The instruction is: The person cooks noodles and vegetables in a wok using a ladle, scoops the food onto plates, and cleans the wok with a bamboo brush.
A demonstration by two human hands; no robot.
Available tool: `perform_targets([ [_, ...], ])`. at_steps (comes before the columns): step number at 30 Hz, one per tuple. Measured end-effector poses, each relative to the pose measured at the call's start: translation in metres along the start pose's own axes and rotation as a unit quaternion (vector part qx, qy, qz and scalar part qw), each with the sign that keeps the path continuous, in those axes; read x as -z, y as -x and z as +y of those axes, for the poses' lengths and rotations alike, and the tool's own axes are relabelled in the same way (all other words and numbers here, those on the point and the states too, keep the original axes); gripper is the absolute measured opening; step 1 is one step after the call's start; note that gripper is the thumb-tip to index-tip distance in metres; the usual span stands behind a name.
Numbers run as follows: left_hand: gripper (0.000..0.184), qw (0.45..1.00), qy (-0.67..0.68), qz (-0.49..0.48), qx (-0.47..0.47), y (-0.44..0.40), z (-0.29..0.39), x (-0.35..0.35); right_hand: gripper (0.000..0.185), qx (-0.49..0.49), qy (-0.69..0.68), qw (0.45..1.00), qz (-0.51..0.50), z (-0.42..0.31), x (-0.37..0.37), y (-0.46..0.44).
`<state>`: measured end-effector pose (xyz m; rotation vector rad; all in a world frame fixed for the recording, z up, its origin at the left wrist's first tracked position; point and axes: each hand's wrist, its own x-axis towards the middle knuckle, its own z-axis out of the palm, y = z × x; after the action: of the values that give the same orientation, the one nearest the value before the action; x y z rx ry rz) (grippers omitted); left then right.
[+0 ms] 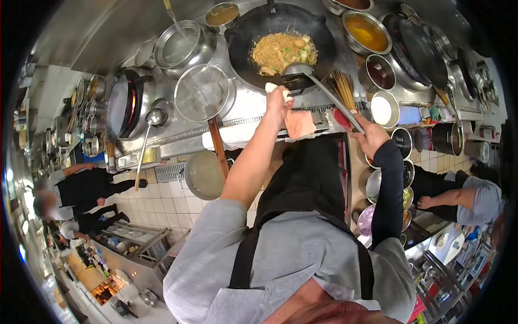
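Lying at the left of the frame, a resting ladle [156, 116] points its long handle downward. Right of it, a sieve [201, 93] with a wooden handle lies below a steel pot [177, 44]. At top centre sits the wok [243, 58], with noodles [278, 51] heaped in it. Below them, the left hand [278, 102] is closed on a white cloth [271, 87] at the wok's near handle. The held ladle [330, 97] has its bowl inside the wok, just below the noodles; the right hand [372, 135], right of centre, wraps its shaft. A brush [343, 88] stands just beside that shaft. At upper right is a bowl [368, 31] of yellow liquid.
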<state>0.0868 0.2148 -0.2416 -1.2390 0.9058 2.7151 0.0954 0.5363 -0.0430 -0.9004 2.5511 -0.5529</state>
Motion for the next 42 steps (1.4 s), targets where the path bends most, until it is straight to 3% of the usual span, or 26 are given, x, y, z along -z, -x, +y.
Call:
perform_targets([
  [2,0.008,0.998,-0.003,-0.019,0.06,-0.013,0.002,0.004,0.05,-0.01,0.038,0.999,-0.01,-0.003,-0.002,0.0],
  [3,0.008,0.999,0.006,-0.016,0.045,-0.015,-0.004,0.006,0.051,-0.02,0.034,0.999,-0.031,-0.01,0.003,0.007],
  [5,0.009,0.997,-0.022,0.06,-0.044,0.066,0.0,-0.029,0.054,-0.033,0.033,0.997,-0.064,-0.032,0.035,0.012],
  [7,0.01,0.998,0.023,0.008,0.062,0.101,0.009,-0.026,0.054,-0.026,0.055,0.995,-0.084,-0.033,0.055,0.015],
  [10,0.01,0.997,0.03,-0.025,0.061,0.071,0.008,-0.005,0.052,0.004,0.049,0.996,-0.076,-0.018,0.046,-0.006],
  [11,0.01,0.997,0.026,-0.047,0.051,0.05,-0.002,0.01,0.049,-0.026,0.102,0.991,-0.088,-0.006,0.03,-0.026],
  [13,0.011,0.998,-0.044,0.036,-0.005,0.073,-0.037,0.015,0.048,-0.031,0.085,0.995,-0.037,0.01,0.002,-0.05],
  [14,0.014,0.998,-0.067,-0.005,0.017,0.062,-0.058,0.041,0.049,-0.031,0.043,0.999,-0.004,0.017,-0.009,-0.049],
  [15,0.017,0.996,-0.021,0.027,0.08,0.104,-0.048,0.024,0.05,-0.029,0.001,0.999,0.029,0.022,-0.016,-0.041],
  [17,0.017,0.993,-0.096,0.022,0.07,0.114,-0.045,0.042,0.052,0.05,-0.071,0.986,0.143,0.033,-0.034,-0.016],
  [20,0.009,1.0,-0.022,0.01,0.02,0.122,-0.019,0.045,0.052,-0.08,-0.22,0.964,0.123,0.009,-0.049,0.012],
  [23,0.01,0.996,-0.082,0.013,-0.037,0.126,0.014,0.029,0.051,-0.179,-0.315,0.919,0.154,-0.009,-0.083,0.005],
  [25,0.003,0.978,-0.154,0.096,-0.101,0.146,-0.012,0.02,0.049,-0.255,-0.381,0.874,0.161,-0.025,-0.101,-0.003],
  [26,0.004,0.956,-0.217,0.082,-0.182,0.127,-0.05,0.043,0.05,-0.237,-0.435,0.851,0.174,-0.037,-0.109,-0.006],
  [27,0.006,0.923,-0.277,0.067,-0.257,0.107,-0.081,0.068,0.053,-0.261,-0.552,0.772,0.175,-0.064,-0.106,-0.01],
  [29,0.007,0.967,-0.192,0.028,-0.165,0.117,-0.087,0.074,0.044,-0.294,-0.659,0.682,0.117,-0.079,-0.116,-0.019],
  [31,0.006,0.988,-0.126,0.015,-0.092,0.131,-0.084,0.082,0.036,-0.262,-0.737,0.623,0.013,-0.08,-0.105,-0.022],
  [32,0.006,0.991,-0.121,0.02,-0.056,0.154,-0.064,0.073,0.033,-0.241,-0.799,0.547,-0.061,-0.068,-0.105,-0.024],
  [35,0.01,0.995,-0.089,0.01,0.035,0.188,-0.04,0.083,0.038,-0.188,-0.944,0.216,-0.163,-0.048,-0.103,0.004],
  [36,0.011,0.996,-0.066,0.004,0.062,0.191,-0.043,0.092,0.043,-0.156,-0.957,0.159,-0.186,-0.047,-0.099,0.019],
  [39,0.013,0.994,-0.032,-0.004,0.109,0.197,-0.043,0.104,0.045,-0.16,-0.962,0.128,-0.178,-0.061,-0.086,0.055],
  [41,0.013,0.992,-0.014,-0.028,0.122,0.194,-0.044,0.11,0.045,-0.155,-0.957,0.167,-0.179,-0.067,-0.083,0.071],
  [42,0.013,0.991,-0.019,-0.043,0.126,0.191,-0.046,0.113,0.044,-0.163,-0.95,0.215,-0.158,-0.071,-0.08,0.08],
])
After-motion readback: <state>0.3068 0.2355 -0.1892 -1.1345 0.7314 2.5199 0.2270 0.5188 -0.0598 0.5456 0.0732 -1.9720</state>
